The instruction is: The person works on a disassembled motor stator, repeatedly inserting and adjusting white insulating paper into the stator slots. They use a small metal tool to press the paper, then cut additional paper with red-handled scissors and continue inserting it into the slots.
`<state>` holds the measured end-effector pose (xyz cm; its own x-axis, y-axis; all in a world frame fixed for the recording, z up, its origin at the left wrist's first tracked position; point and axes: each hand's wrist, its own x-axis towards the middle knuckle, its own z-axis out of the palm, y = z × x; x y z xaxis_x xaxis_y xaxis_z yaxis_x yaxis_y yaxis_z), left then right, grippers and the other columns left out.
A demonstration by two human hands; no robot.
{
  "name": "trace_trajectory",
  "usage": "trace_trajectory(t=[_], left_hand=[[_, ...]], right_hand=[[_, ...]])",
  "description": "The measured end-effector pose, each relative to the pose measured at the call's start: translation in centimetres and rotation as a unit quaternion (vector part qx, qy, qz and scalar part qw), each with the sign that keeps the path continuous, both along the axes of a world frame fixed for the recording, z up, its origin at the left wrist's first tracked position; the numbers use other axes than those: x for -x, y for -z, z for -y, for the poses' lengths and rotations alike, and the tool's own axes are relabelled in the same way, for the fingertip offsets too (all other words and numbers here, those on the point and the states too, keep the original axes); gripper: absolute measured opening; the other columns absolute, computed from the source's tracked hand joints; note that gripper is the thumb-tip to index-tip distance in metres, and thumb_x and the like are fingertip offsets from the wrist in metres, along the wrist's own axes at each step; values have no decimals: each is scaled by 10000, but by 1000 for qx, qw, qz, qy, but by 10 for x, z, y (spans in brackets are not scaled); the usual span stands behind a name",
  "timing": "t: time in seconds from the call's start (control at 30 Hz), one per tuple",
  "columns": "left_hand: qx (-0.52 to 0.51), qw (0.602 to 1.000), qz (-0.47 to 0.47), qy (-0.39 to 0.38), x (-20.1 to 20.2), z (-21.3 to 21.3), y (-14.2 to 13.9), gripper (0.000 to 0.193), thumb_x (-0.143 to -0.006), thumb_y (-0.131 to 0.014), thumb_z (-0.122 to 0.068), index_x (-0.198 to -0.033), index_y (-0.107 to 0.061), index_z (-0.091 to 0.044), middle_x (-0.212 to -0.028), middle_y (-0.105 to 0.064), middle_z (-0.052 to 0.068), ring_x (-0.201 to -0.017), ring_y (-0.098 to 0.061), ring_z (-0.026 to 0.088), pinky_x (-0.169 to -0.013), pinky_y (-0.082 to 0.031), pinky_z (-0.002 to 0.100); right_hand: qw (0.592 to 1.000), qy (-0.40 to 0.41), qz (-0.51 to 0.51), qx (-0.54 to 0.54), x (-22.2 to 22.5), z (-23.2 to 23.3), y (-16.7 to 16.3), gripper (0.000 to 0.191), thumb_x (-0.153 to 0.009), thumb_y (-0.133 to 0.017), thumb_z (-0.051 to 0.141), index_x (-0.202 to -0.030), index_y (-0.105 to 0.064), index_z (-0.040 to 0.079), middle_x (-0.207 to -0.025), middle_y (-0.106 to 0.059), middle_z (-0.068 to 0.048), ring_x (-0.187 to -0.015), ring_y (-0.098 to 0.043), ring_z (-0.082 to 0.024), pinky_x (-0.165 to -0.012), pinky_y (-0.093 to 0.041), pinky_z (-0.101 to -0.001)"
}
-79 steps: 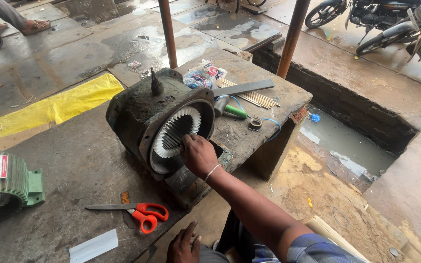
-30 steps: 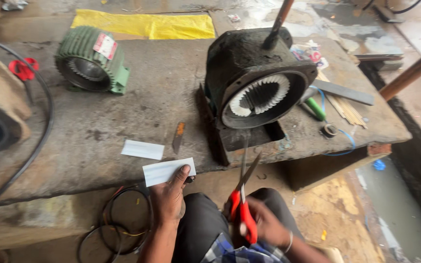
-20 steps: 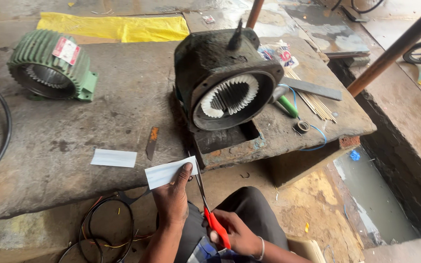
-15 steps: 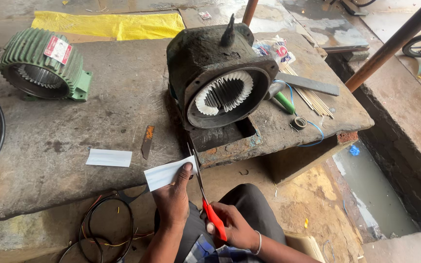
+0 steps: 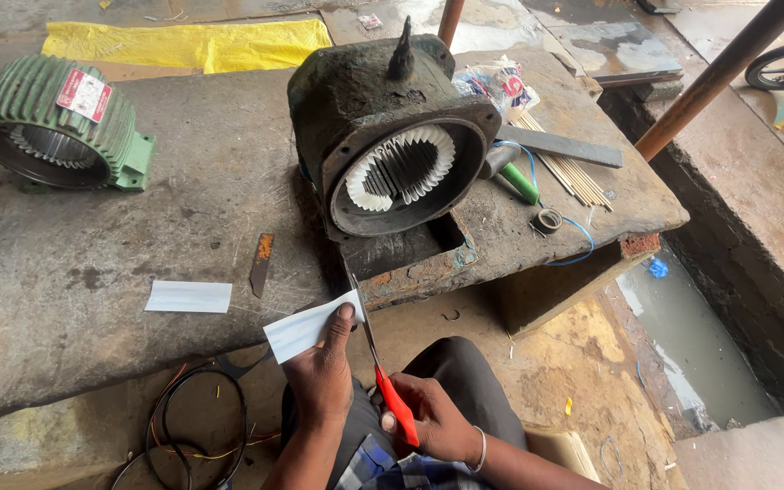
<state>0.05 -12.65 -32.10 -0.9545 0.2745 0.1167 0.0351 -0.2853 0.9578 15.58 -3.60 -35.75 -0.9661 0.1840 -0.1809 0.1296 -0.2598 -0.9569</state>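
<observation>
My left hand (image 5: 321, 381) holds a white paper strip (image 5: 299, 328) by its right end, over the front edge of the stone bench. My right hand (image 5: 431, 419) grips red-handled scissors (image 5: 376, 363), whose blades point up and meet the strip's right edge beside my left fingers. Straight ahead on the bench (image 5: 93, 272) lies a big dark motor stator housing (image 5: 383, 136) with white paper liners in its slots (image 5: 401, 168).
A second white paper strip (image 5: 189, 296) and a small rusty blade (image 5: 261, 262) lie on the bench. A green finned motor housing (image 5: 54, 122) lies far left. A green-handled screwdriver (image 5: 514, 176), thin sticks (image 5: 566, 172), a metal bar (image 5: 560, 145) and a tape roll (image 5: 547, 220) are at the right. Wire coils (image 5: 183, 426) lie below.
My right hand has brought the scissors in from the right and up against the strip held by my left hand. The view has drifted, so the stator now sits more central.
</observation>
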Motion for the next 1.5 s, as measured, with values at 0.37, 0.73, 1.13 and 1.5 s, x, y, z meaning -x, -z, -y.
trace_trajectory(t=[0.37,0.73,1.13,1.5], left_hand=[[-19,1000,1,1,-2,0,2,217,-916,-777,-171,-989,-742,31,-925,-763,94,-869,-714,160,-800,-563,286],[-117,991,46,35,1,8,12,223,-933,-752,-86,-1085,-674,57,-1041,-717,130,-990,-695,180,-913,-547,304],[-142,988,43,47,6,20,20,190,-969,-710,-40,-1120,-665,68,-1052,-695,106,-981,-651,156,-886,-518,272],[-78,996,39,35,6,23,18,169,-953,-687,-65,-1074,-671,53,-1021,-708,122,-984,-701,202,-913,-575,328]], right_hand=[[1000,4,-7,-22,-1,2,-4,443,-890,-815,284,-1163,-630,-11,-894,-614,19,-787,-546,-42,-679,-480,-210],[996,17,39,-73,0,11,-23,375,-856,-834,292,-1033,-640,24,-754,-585,22,-640,-531,-34,-562,-439,-208],[994,29,7,-108,1,16,-22,355,-879,-855,272,-975,-637,9,-762,-541,36,-677,-476,-20,-580,-423,-219],[995,23,-28,-98,4,18,-25,377,-887,-847,297,-1012,-643,5,-763,-557,25,-693,-498,-31,-604,-439,-235]])
